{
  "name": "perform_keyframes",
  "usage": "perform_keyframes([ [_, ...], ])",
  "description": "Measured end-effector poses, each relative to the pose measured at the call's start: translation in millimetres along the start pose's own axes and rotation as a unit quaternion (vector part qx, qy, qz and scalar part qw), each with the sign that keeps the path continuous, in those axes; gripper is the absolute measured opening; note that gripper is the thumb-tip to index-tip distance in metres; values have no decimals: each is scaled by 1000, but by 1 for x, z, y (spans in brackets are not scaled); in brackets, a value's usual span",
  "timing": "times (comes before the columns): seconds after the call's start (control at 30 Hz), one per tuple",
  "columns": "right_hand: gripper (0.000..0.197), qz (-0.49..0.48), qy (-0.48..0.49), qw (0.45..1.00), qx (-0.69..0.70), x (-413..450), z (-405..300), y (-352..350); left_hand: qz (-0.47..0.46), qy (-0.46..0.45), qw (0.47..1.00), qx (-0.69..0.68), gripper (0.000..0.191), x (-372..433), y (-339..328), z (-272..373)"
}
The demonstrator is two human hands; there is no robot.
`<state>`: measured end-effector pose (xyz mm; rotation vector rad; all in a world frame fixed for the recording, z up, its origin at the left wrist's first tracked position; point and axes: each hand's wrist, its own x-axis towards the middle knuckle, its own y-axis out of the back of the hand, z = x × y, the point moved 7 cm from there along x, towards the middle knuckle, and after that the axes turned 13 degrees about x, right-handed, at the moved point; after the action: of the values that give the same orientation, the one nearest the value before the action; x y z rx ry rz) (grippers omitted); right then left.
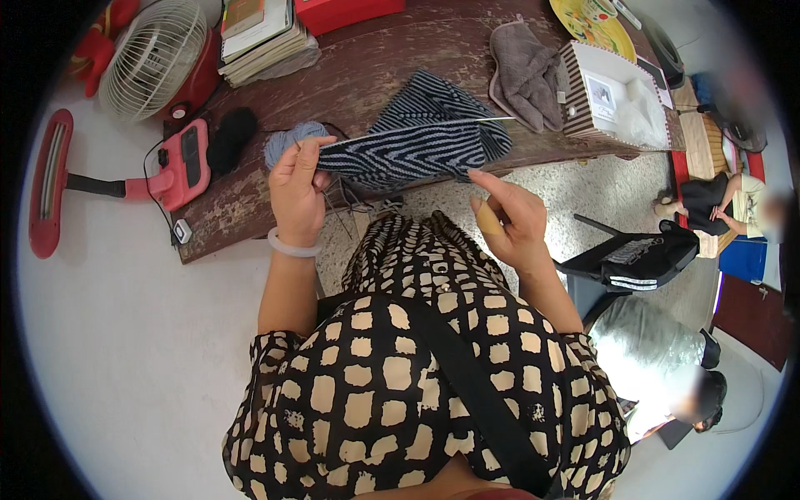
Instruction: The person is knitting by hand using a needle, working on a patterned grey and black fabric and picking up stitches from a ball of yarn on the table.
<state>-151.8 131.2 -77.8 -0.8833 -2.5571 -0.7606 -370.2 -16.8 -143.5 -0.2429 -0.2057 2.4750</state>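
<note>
A black and grey-blue striped knitted piece (pixel 406 150) stretches in front of me, its top edge along a knitting needle (pixel 497 119) whose tip sticks out at the right. My left hand (pixel 300 181), with a pale bangle at the wrist, pinches the piece's left end and the needle there. More thin needles (pixel 337 212) hang below that hand. My right hand (pixel 512 219) is at the lower right corner of the knitting, index finger extended to its edge; whether it grips the fabric is unclear. A tan patch covers its thumb. Behind my left hand lies light blue yarn (pixel 306 132).
The worn wooden table (pixel 350 56) carries black yarn (pixel 232 139), a fan (pixel 156 62), stacked books (pixel 262 50), a grey-brown cloth (pixel 525 72) and a striped box (pixel 572 94). A pink device (pixel 187 165) sits at the left edge. Two people sit at the right, near a chair (pixel 581 262).
</note>
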Motion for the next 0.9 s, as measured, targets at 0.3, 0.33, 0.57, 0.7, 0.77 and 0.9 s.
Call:
perform_keyframes([
  [0.3,42,-31,-3,999,9,4,4,-15,11,-9,1000,19,21,-2,-3,7],
  [0.33,42,-33,-6,999,1,4,6,-16,11,-13,1000,22,21,-1,-4,8],
  [0.57,40,-31,-28,999,-14,5,7,-20,13,-17,999,36,23,-4,-1,10],
  [0.7,40,-43,-6,999,-11,8,1,-23,10,-24,997,66,22,-4,-5,12],
  [0.77,40,-67,-17,998,-11,8,1,-28,-6,-25,997,76,21,-5,-6,12],
  [0.9,41,-74,-12,997,-35,9,2,-32,-3,-31,996,81,21,-7,-6,12],
])
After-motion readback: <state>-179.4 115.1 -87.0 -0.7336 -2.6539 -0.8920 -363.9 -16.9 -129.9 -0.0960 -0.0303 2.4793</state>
